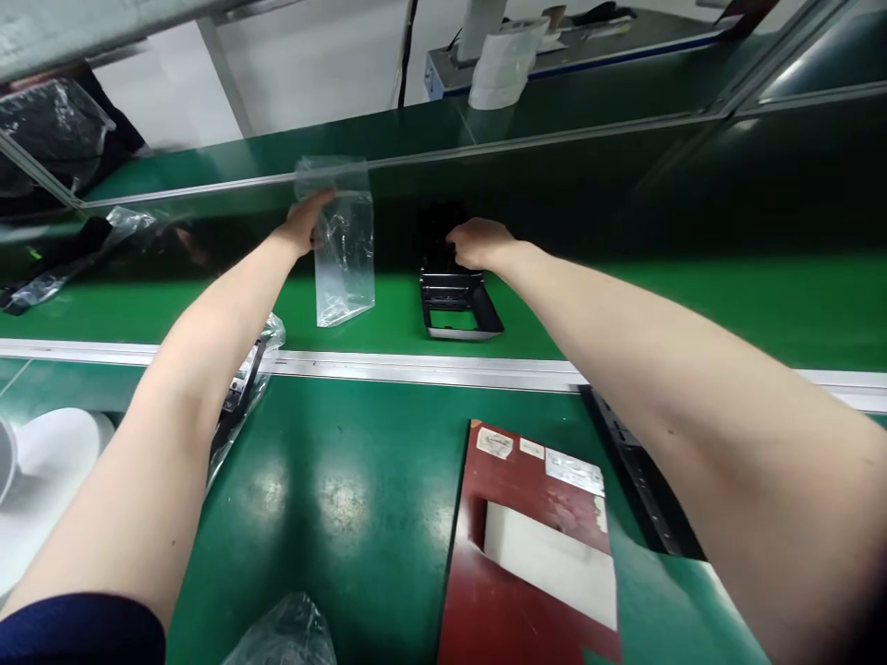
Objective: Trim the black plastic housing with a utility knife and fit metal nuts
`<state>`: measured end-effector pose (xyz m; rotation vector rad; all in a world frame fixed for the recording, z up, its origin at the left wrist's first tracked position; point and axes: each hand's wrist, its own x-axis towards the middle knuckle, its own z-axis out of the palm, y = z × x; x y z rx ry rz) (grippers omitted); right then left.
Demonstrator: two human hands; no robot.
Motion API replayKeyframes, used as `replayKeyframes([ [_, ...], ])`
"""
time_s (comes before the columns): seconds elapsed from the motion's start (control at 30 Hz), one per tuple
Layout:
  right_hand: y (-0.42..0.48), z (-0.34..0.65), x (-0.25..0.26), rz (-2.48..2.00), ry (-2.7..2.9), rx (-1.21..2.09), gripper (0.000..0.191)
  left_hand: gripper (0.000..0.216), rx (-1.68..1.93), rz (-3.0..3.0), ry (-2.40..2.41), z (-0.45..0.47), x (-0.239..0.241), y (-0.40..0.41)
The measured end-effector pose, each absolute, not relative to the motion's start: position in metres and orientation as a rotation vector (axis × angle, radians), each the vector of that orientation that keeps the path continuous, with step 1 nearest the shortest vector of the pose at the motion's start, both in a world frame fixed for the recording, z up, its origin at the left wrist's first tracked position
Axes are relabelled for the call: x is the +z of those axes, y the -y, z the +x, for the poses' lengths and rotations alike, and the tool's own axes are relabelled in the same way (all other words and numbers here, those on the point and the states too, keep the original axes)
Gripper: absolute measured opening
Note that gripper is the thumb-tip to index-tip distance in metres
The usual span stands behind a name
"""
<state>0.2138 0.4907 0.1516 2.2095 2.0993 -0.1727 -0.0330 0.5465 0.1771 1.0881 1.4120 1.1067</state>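
Note:
At the far side of the bench, my left hand [308, 222] has its fingers at the upper part of a clear plastic bag [345, 263], which hangs down over the green belt. To the right, my right hand [480, 244] is closed on a black plastic housing [454, 288] with a rectangular opening at its near end. Green shows through that opening. The far part of the housing lies in dark shadow, and its outline there is hard to make out. Bag and housing are apart from each other.
A metal rail [416, 368] divides the belt from the near bench. On the bench lie a red-brown folder [513, 591], a long black part [644, 471], a bagged black part [242, 379] and a crumpled bag [287, 637]. Another bagged part [69, 254] lies at left.

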Motion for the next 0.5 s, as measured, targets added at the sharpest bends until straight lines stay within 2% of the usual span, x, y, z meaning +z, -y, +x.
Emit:
replayKeyframes([
  [0.1, -0.496, 0.221, 0.159, 2.145, -2.156, -0.131, 0.035, 0.013, 0.969, 1.153, -1.482, -0.021, 0.157, -0.538],
  [0.33, -0.506, 0.216, 0.219, 2.101, -2.309, 0.066, 0.034, 0.021, 0.960, 1.168, -1.383, 0.025, 0.138, -0.538],
  [0.5, -0.520, 0.190, 0.210, 2.141, -2.323, 0.024, 0.029, 0.016, 1.080, 1.077, -1.500, -0.007, 0.162, -0.544],
])
